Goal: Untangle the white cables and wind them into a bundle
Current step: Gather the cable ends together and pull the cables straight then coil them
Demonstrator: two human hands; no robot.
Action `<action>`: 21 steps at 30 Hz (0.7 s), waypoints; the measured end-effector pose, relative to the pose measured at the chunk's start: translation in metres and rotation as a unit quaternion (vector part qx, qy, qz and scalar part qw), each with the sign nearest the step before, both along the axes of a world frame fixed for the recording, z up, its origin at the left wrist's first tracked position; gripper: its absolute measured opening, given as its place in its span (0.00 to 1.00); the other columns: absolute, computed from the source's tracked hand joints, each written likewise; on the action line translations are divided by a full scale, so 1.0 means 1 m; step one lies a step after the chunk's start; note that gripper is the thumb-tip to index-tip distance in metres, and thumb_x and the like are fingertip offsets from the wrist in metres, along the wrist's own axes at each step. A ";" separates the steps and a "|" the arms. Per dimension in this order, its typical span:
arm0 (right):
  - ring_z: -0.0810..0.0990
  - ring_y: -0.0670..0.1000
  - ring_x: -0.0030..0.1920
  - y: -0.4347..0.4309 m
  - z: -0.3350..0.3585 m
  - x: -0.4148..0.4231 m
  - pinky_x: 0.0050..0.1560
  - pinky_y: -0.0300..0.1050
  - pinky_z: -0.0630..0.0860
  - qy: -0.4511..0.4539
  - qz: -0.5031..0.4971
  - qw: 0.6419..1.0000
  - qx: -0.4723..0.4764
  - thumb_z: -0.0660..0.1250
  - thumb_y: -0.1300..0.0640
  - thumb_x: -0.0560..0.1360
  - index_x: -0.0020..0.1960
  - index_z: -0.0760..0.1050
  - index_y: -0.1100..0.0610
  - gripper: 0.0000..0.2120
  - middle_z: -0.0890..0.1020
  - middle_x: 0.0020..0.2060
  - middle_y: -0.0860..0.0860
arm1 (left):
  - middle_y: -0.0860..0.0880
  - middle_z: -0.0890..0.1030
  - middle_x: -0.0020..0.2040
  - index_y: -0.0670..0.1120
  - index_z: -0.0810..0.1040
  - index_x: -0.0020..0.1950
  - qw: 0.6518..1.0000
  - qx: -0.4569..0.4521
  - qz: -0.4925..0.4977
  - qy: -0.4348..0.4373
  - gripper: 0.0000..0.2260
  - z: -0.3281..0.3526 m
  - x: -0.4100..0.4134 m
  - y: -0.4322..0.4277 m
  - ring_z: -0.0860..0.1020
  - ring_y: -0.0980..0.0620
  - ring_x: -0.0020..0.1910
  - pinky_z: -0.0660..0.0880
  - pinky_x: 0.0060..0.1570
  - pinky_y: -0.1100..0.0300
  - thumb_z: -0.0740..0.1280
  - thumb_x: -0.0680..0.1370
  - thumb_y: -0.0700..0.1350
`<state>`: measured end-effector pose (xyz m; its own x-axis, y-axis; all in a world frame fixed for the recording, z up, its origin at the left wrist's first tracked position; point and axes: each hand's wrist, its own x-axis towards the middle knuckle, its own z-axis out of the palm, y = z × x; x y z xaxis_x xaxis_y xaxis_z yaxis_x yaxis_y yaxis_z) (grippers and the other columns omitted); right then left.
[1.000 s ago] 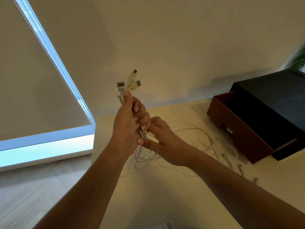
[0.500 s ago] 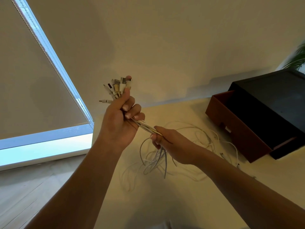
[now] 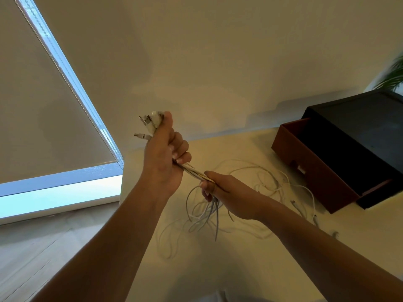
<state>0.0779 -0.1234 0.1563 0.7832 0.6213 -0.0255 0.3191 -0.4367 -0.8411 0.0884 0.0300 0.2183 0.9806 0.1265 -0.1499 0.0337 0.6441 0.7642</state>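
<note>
My left hand [image 3: 164, 155] is raised above the pale table [image 3: 218, 269] and clenched around several white cables [image 3: 194, 171], whose plug ends [image 3: 148, 125] stick out above the fist. The strands run taut and straight down to my right hand [image 3: 226, 194], which grips them a short way lower. Below the right hand the cables hang in loose loops [image 3: 205, 214]. More white cable lies tangled on the table [image 3: 268, 179] behind and to the right of the hands.
A dark box with a reddish-brown open drawer [image 3: 322, 168] stands at the table's right. A window with a lowered blind [image 3: 43, 118] is to the left, above a wooden floor [image 3: 32, 247]. A plant's leaves [image 3: 394, 75] show at the far right.
My right hand has slid down the cables away from the left hand, pulling the strands straight between them. The left hand has tilted, swinging the plug ends to the left.
</note>
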 end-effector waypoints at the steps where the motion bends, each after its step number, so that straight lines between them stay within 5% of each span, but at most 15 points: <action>1: 0.73 0.44 0.35 0.000 -0.001 0.000 0.39 0.37 0.69 0.004 -0.004 1.000 -0.002 0.55 0.51 0.82 0.46 0.71 0.61 0.16 0.79 0.38 0.54 | 0.53 0.56 0.23 0.50 0.58 0.28 1.000 0.002 -0.002 0.004 0.24 0.001 0.000 -0.001 0.54 0.57 0.22 0.53 0.20 0.65 0.62 0.79 0.57; 5: 0.75 0.49 0.43 -0.003 0.003 -0.001 0.42 0.44 0.74 -0.017 -0.013 1.000 -0.019 0.54 0.49 0.82 0.57 0.74 0.54 0.13 0.78 0.45 0.52 | 0.52 0.56 0.23 0.49 0.57 0.28 1.000 0.029 -0.008 0.001 0.26 0.003 -0.001 -0.006 0.54 0.56 0.20 0.51 0.20 0.65 0.56 0.79 0.62; 9: 0.74 0.42 0.48 -0.008 0.002 -0.002 0.44 0.39 0.73 -0.197 -0.067 0.977 -0.050 0.54 0.47 0.81 0.65 0.71 0.51 0.16 0.75 0.57 0.45 | 0.52 0.56 0.24 0.48 0.56 0.30 0.999 0.026 0.022 -0.007 0.24 0.005 -0.002 -0.008 0.55 0.56 0.21 0.50 0.21 0.64 0.56 0.80 0.61; 15: 0.71 0.44 0.39 -0.006 0.004 -0.005 0.35 0.38 0.71 -0.342 -0.126 0.928 -0.084 0.55 0.45 0.79 0.55 0.75 0.53 0.16 0.77 0.45 0.47 | 0.52 0.56 0.24 0.48 0.57 0.31 0.999 0.028 0.043 -0.017 0.23 0.005 -0.002 -0.009 0.55 0.56 0.21 0.53 0.21 0.65 0.57 0.81 0.59; 21: 0.75 0.47 0.36 -0.009 0.009 -0.002 0.34 0.44 0.74 -0.313 -0.086 0.942 -0.085 0.61 0.48 0.78 0.50 0.78 0.54 0.12 0.81 0.40 0.47 | 0.52 0.57 0.24 0.49 0.59 0.28 0.994 0.084 0.062 -0.029 0.24 0.001 -0.003 -0.014 0.56 0.56 0.22 0.55 0.22 0.65 0.59 0.80 0.57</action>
<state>0.0760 -0.1327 0.1653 0.7665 0.5122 0.3874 0.6415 -0.6382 -0.4256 0.0851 0.0159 0.2191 0.9622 0.2658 -0.0601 -0.0853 0.5035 0.8598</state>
